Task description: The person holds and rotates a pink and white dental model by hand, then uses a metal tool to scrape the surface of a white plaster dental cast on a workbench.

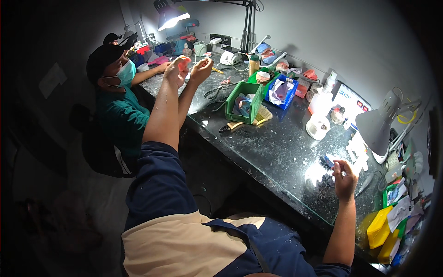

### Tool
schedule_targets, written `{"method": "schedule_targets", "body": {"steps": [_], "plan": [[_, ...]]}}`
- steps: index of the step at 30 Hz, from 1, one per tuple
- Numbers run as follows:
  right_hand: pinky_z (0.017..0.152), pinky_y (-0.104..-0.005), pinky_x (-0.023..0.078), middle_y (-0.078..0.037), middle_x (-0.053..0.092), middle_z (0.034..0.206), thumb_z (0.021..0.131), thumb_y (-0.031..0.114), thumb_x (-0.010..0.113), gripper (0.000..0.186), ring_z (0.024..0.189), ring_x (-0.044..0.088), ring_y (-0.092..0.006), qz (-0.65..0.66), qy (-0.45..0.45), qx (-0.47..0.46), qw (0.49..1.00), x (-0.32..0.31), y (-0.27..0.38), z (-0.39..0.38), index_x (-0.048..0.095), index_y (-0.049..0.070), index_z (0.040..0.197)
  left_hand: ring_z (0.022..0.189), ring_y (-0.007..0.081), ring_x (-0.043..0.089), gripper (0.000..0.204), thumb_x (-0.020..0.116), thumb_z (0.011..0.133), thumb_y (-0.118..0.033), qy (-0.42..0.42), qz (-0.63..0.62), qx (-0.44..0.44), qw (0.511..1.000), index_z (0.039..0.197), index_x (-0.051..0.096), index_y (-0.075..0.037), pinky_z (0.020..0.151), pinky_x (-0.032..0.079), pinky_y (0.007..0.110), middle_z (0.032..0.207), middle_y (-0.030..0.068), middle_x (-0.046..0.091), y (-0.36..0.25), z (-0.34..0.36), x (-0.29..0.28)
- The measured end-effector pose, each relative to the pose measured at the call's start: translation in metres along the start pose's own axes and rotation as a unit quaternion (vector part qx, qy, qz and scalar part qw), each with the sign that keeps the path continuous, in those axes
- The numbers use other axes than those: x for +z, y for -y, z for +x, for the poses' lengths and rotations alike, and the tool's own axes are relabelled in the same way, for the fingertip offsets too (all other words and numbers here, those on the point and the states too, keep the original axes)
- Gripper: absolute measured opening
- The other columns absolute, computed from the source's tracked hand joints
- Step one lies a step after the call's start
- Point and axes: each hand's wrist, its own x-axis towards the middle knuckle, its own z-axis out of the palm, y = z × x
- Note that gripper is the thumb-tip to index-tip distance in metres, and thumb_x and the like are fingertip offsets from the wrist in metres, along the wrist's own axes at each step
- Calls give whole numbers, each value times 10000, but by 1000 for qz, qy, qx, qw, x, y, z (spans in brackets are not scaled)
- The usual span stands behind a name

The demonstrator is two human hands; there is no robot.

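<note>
Fingers of the right hand (346, 180) are curling loosely above the far right of the dark counter (258, 145), just beside a small blue piece (329, 160). Cannot tell whether they are gripping it or only hovering near. Strong glare is washing out that patch.

Left hand (175, 75): arm reaching far forward and to the left, raised off the counter, fingers bending inward. A pink-red patch (184, 63) is showing at the fingertips; cannot tell whether it is a held object or lit skin. Just to its right, a co-worker's hand (201, 70) is hanging half closed, its contents unclear.

Co-worker, in a teal shirt (117, 111) and face mask (125, 74), is sitting on the left, under a lit lamp (170, 19).

Mid-counter: a green bin (255, 108) is holding mixed pieces, with a flat brush (263, 115) lying against its near side. A blue bin (291, 98) is standing to its right, pale stuff inside. Farther right, a white round tub (317, 128) is standing before a pinkish bottle (320, 104). A grey lamp (379, 123) is leaning over the right end; yellow bins (380, 227) are crowding the near right corner.
</note>
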Motion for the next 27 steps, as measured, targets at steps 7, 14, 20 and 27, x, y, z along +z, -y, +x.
{"method": "schedule_targets", "body": {"steps": [7, 14, 20, 27], "plan": [[762, -316, 597, -84, 815, 856, 1063, 114, 730, 136, 795, 788, -161, -22, -1, 3, 1000, -6, 1, -1, 811, 38, 1141, 935, 167, 762, 186, 828, 974, -194, -5, -18, 5, 1000, 1116, 755, -99, 748, 525, 281, 1019, 64, 807, 38, -4, 65], [785, -359, 614, -96, 826, 882, 1059, 180, 761, 138, 801, 803, -203, -49, -6, 21, 999, -3, 4, 0, 835, 92, 1135, 1059, 211, 761, 248, 750, 1083, -214, 114, -154, -15, 981, 1271, 723, -55, 907, 617, 342, 1211, 120, 800, 95, -39, 214], [801, -333, 620, -42, 856, 904, 1082, 275, 764, 162, 844, 825, -174, -51, -15, 47, 997, -5, 4, -6, 849, 160, 1159, 1035, 196, 773, 142, 670, 1112, -129, 256, -345, -100, 897, 1192, 699, -14, 1005, 650, 390, 1266, 150, 777, 156, -119, 368], [784, -337, 614, -79, 820, 858, 1047, 172, 757, 164, 801, 793, -175, -51, -42, -30, 997, -13, 18, 2, 838, 75, 1151, 1108, 276, 739, 394, 526, 1155, -279, 173, -298, -318, 884, 1341, 647, 47, 990, 641, 417, 1265, 208, 750, 241, -214, 420]]}}
